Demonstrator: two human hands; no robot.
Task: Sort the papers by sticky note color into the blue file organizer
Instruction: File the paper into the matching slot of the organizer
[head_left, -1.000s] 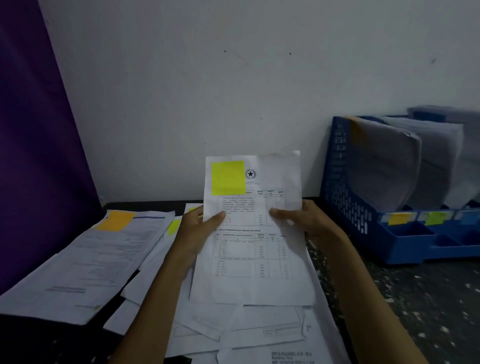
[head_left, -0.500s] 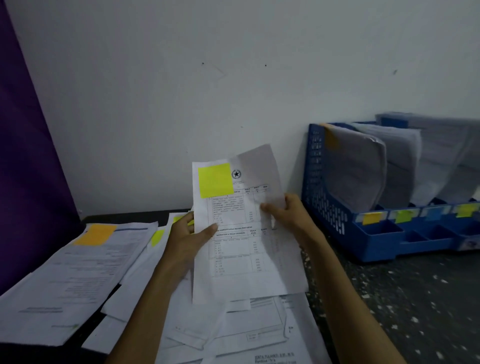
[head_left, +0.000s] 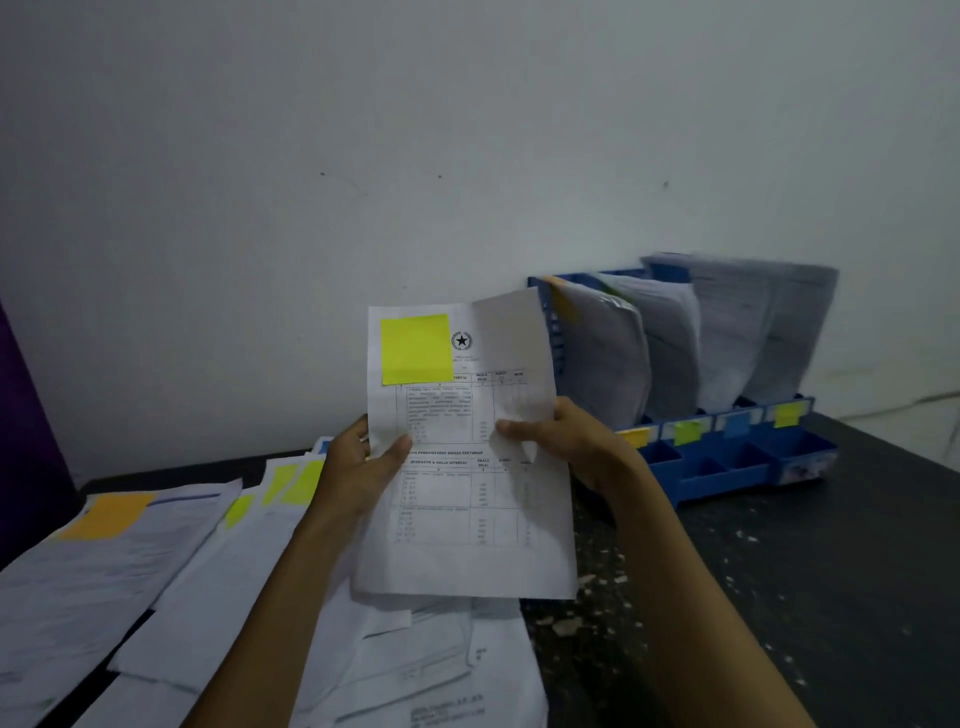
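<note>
Both hands hold one printed sheet (head_left: 467, 519) upright above the bench (head_left: 831, 571). The left hand (head_left: 358, 467) pinches its left edge, thumb on the front and fingers behind, and the right hand (head_left: 571, 441) pinches the right edge the same way. A yellow sticky note (head_left: 415, 348) sits on the sheet's top left corner, and the top right corner curls back. The blue file organizer (head_left: 727, 475) stands against the wall just right of the sheet. Its slots hold leaning stacks of paper (head_left: 675, 338), and coloured tabs (head_left: 687, 431) run along its front. Loose papers (head_left: 182, 571) lie spread on the bench to the left and below, one bearing an orange sticky note (head_left: 106, 514).
</note>
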